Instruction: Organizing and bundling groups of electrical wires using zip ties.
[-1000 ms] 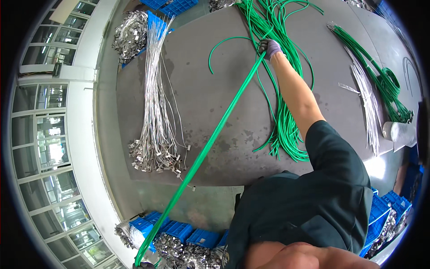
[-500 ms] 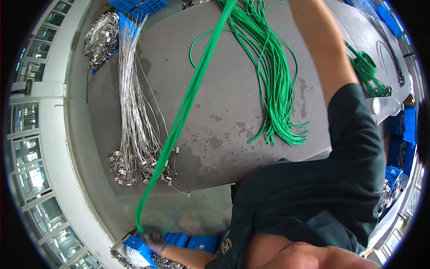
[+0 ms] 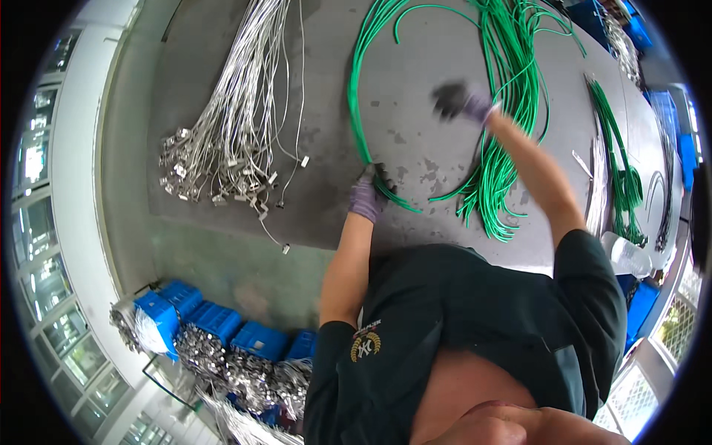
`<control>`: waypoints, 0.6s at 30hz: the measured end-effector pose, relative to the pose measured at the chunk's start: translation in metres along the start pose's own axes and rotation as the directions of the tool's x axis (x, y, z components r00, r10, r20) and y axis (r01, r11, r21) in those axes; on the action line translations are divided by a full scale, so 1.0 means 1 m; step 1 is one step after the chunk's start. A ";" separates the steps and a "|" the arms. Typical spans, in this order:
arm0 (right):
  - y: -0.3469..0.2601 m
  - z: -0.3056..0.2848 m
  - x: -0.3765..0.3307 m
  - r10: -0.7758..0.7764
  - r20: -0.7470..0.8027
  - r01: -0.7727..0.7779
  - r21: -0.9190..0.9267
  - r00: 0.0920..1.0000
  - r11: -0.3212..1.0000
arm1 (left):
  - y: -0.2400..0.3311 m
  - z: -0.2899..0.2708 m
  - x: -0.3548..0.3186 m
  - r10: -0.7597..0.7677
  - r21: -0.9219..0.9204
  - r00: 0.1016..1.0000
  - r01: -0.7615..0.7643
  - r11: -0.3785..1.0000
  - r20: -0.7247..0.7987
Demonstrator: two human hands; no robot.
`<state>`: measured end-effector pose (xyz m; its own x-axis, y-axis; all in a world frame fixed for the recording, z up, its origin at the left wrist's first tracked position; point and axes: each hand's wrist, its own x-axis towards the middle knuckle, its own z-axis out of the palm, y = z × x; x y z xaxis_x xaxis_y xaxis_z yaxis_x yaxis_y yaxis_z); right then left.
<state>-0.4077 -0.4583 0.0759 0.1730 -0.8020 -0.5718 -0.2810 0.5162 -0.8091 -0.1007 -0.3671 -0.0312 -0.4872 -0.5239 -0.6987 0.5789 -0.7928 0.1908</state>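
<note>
A slim bundle of green cables [image 3: 355, 96] curves down the table, its cut ends sticking out past my left hand [image 3: 371, 194]. That hand, in a purple and black glove, is closed around the bundle close to the table's front edge. My right hand [image 3: 461, 102], gloved the same way, is over the table between this bundle and a larger pile of green cables [image 3: 512, 111]. Motion blurs its fingers, and nothing can be made out in them. The larger pile lies lengthwise, with its loose ends fanned toward me.
White wires with metal connectors [image 3: 222, 159] lie on the left of the grey table [image 3: 319, 211]. To the right are another green cable bundle [image 3: 623, 185] and a clear plastic bottle [image 3: 627, 254]. Blue crates [image 3: 215, 319] and heaps of silvery parts [image 3: 245, 374] stand at lower left.
My left hand has come from the lower left to the table edge, bringing the cable end with it. The stretched bundle now curves on the table. My right hand has come back into view.
</note>
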 end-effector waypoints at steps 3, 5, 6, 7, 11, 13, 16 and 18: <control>0.067 0.122 0.011 0.009 0.274 -0.085 0.264 0.962 0.961 | -0.004 0.003 -0.006 -0.032 0.171 0.999 0.039 0.985 -0.042; 0.064 0.156 0.016 -0.007 0.249 -0.050 0.222 0.969 0.974 | -0.006 0.009 -0.018 -0.050 0.357 0.998 0.063 0.932 -0.044; 0.065 0.158 0.022 -0.107 0.198 0.106 0.016 0.974 0.994 | -0.008 0.011 -0.021 -0.051 0.358 0.998 0.064 0.932 -0.045; 0.064 0.164 0.026 -0.218 0.178 0.252 -0.198 0.960 0.947 | -0.010 0.010 -0.026 -0.048 0.348 0.999 0.049 0.936 -0.012; 0.014 0.170 0.013 0.095 0.108 -0.138 0.530 0.990 0.836 | -0.016 -0.011 -0.046 0.105 0.523 0.991 -0.133 0.842 0.082; 0.018 0.174 0.016 0.061 0.064 -0.086 0.538 0.996 0.838 | -0.014 -0.014 -0.051 0.119 0.581 0.992 -0.118 0.805 0.038; 0.014 0.175 0.010 0.012 0.140 -0.067 0.399 0.990 0.915 | -0.010 -0.014 -0.055 0.167 0.664 0.986 -0.116 0.738 -0.013; 0.012 0.175 0.013 -0.016 0.223 -0.065 0.353 0.975 0.933 | -0.007 -0.016 -0.057 0.199 0.688 0.980 -0.133 0.713 -0.016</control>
<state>-0.2435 -0.4098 0.0346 0.3835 -0.7231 -0.5745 0.0593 0.6401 -0.7660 -0.0667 -0.3270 -0.0036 -0.3513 -0.6661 -0.6579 0.0281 -0.7099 0.7037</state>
